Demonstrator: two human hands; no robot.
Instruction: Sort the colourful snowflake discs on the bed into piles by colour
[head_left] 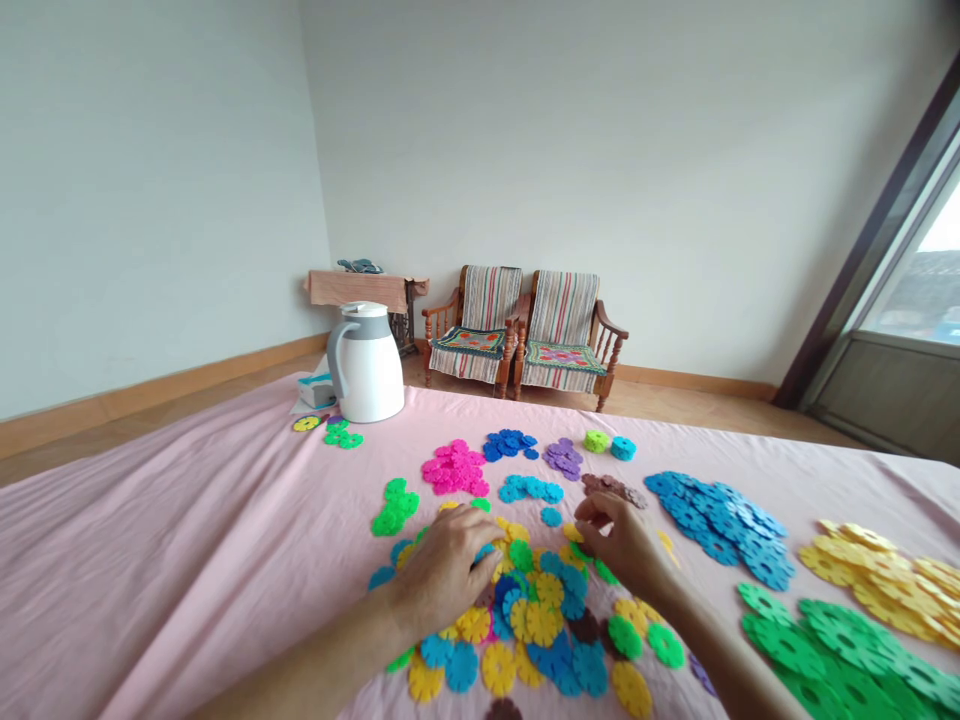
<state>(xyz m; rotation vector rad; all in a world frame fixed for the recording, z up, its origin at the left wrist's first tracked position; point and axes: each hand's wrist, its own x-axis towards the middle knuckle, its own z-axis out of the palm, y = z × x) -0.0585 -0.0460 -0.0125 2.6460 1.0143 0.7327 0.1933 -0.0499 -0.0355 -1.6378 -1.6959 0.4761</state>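
Observation:
My left hand (450, 562) is over the left side of a mixed pile of notched, flower-shaped plastic discs. Its thumb and fingers close around a light blue disc (484, 551). At the pile's upper right, my right hand (616, 532) has its fingers curled together, tips against a yellow disc (573, 532); whether they grip it is hidden. Yellow, blue, green and brown discs overlap below and between both hands. Just beyond lie a single light blue disc (551, 517), a light blue group (531, 488) and a brown group (613, 490), partly behind my right hand.
Pink discs (455, 468), dark blue discs (508, 444), purple discs (563, 458) and green discs (395, 508) lie grouped on the pink cloth (247, 540). Larger blue discs (716, 525), yellow discs (885, 575) and green discs (840, 650) spread right. A white jug (371, 370) stands far left.

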